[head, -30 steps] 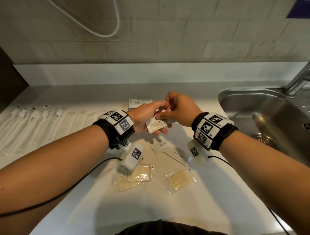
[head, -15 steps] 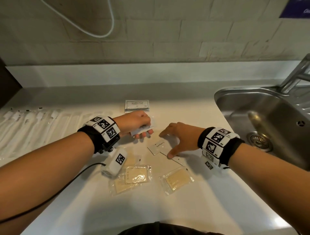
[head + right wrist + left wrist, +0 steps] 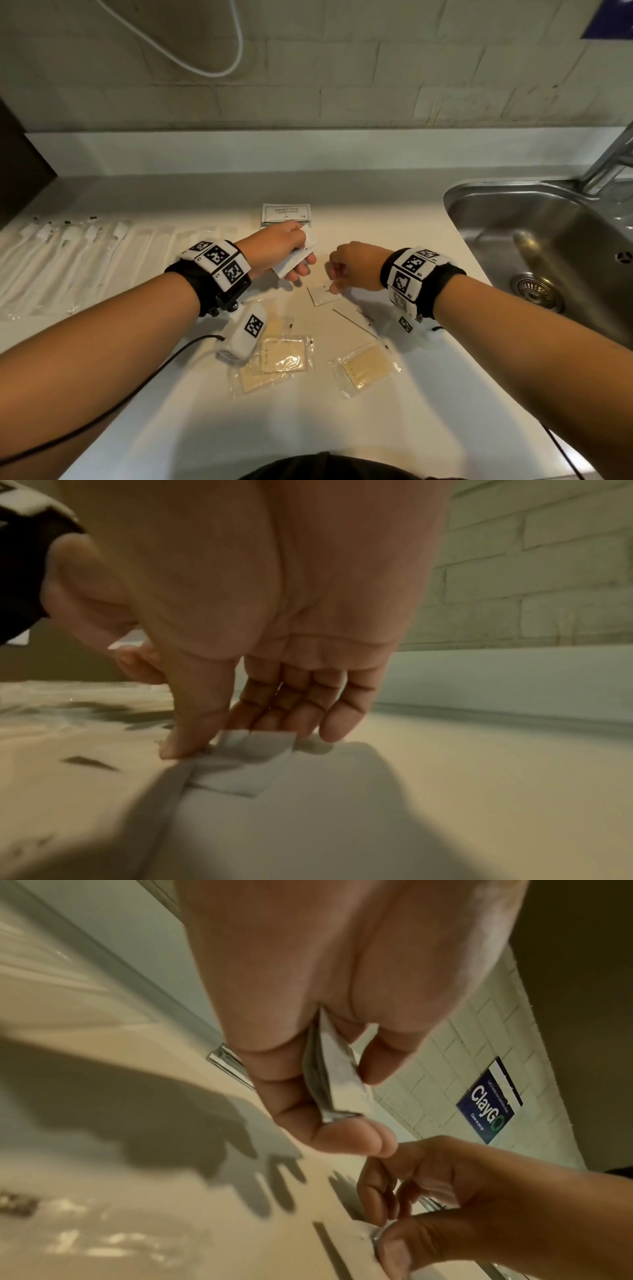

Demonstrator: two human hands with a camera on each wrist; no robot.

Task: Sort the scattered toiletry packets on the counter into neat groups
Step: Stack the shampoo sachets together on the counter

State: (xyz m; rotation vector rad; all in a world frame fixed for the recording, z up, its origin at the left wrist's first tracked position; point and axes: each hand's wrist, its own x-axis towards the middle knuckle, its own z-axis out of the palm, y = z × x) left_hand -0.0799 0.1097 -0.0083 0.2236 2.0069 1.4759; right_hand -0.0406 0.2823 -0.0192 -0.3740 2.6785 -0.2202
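Note:
My left hand (image 3: 298, 249) hovers over the counter and grips a thin stack of white packets (image 3: 287, 266) between thumb and fingers; the left wrist view shows the stack (image 3: 337, 1077) edge-on. My right hand (image 3: 334, 282) is just to the right, curled down onto a small white packet (image 3: 321, 296) that lies on the counter. In the right wrist view, thumb and fingers (image 3: 301, 710) pinch that packet (image 3: 246, 767) at its far edge. A second white packet (image 3: 358, 320) lies flat by my right wrist. A stack of shampoo packets (image 3: 286, 213) sits behind my left hand.
Clear soap packets (image 3: 287, 353) (image 3: 364, 368) lie near the counter's front. Several wrapped toothbrushes (image 3: 68, 253) are lined up at the left. A steel sink (image 3: 496, 212) with a faucet (image 3: 609, 161) is at the right. A tiled wall stands behind.
Both hands came apart from a shared packet. My right hand dropped to the counter, lay spread, and now curls onto the small packet. My left hand keeps its stack.

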